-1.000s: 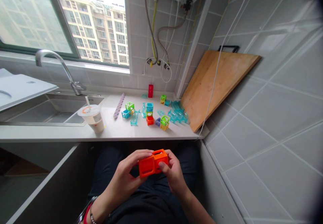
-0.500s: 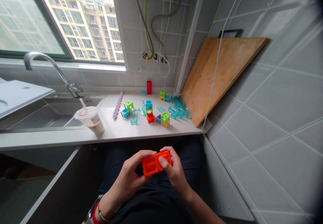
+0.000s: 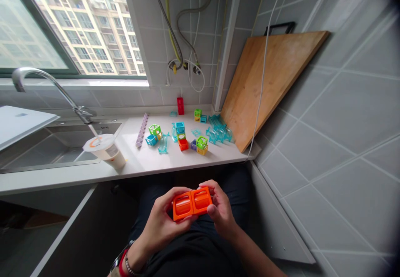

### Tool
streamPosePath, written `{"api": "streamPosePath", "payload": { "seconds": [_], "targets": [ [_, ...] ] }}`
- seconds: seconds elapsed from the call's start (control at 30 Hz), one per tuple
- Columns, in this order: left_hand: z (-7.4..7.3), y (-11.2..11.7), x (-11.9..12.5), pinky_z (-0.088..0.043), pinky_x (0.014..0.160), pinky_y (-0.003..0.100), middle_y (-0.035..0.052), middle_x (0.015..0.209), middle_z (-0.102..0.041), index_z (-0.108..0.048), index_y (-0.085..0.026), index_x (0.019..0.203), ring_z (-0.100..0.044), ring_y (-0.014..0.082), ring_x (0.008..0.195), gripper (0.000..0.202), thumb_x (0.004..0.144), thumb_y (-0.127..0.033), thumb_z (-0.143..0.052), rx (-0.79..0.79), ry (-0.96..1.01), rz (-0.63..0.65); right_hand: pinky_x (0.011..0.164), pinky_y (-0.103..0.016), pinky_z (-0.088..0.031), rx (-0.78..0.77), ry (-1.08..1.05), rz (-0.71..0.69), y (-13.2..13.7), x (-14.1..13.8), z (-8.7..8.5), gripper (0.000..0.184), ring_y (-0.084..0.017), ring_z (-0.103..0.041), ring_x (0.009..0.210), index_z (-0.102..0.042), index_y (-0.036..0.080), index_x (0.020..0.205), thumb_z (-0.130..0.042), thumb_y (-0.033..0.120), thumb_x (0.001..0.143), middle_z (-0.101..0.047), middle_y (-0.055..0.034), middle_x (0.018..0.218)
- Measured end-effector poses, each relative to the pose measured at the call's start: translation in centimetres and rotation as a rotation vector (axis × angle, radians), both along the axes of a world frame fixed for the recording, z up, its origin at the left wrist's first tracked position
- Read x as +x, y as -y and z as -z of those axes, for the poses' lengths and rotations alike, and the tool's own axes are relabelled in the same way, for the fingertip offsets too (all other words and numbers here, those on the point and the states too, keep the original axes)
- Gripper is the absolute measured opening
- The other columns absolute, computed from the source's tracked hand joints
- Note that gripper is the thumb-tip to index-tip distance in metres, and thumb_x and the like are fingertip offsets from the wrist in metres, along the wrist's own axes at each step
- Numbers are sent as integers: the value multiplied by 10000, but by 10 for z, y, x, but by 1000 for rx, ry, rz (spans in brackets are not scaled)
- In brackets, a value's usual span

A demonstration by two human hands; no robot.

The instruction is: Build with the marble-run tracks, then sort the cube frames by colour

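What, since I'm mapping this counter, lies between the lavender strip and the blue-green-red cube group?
The head view shows, rightward from the lavender strip, a green-and-blue cube cluster, then two translucent teal pieces before the blue-green-red cube group.

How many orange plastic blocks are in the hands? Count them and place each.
2: one orange, open-framed plastic block in the left hand, the other orange block against it, in the right hand. The hands could hide more.
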State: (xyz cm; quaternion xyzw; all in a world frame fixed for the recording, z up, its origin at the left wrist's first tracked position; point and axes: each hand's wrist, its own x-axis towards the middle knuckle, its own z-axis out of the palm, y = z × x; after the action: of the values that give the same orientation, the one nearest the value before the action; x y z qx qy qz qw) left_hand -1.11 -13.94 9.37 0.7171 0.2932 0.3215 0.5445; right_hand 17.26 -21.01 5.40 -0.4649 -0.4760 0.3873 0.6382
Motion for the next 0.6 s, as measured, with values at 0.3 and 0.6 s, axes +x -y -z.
{"api": "streamPosePath", "payload": {
  "seconds": [0.3, 0.6],
  "targets": [
    [-1, 0, 5, -648, 791, 299, 89, 1067, -791, -682, -168, 1171, -780, 258, 923, 466, 768, -297, -877, -156, -1, 80, 616, -283, -397, 68, 17, 169, 1, -6, 11, 631, -160, -464, 674, -601, 227, 951, -592, 848, 840, -521, 5, 805],
    [3, -5, 12, -633, 861, 341, 111, 1098, -783, -702, -154, 1160, -760, 286, 988, 507, 756, -380, -907, -256, -25, 62, 639, -289, -427, -46, -33, 190, 0, -6, 13, 498, -173, -511, 690, -585, 215, 944, -621, 710, 911, -561, 4, 767]
  ]
}}
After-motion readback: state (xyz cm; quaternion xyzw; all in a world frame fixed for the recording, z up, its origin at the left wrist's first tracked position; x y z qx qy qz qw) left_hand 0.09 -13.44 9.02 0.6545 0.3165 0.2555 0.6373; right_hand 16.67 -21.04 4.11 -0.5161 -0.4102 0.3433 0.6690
